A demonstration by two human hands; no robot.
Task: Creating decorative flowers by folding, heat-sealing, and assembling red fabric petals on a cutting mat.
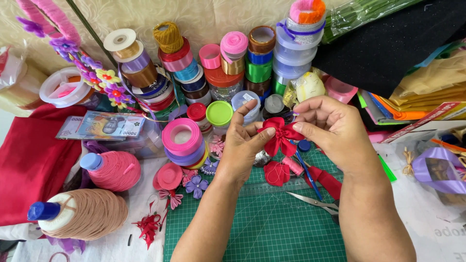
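- Head view: both hands are up over the green cutting mat (272,228), pinching a red ribbon flower (280,136) between them — it's held in the air, mid-scene, above the mat's far edge.
- Left hand (242,145) is closed on the flower's left petals, thumb and fingers pressed on the fabric.
- Right hand (330,128) grips the right side, fingertips curled in.
- Scissors (315,201) lie on the mat near the right forearm, a blue pen (306,170) just beside them.
- Far behind — stacked ribbon spools (257,63); two pinkish thread cones (97,194) sit left on the surface.
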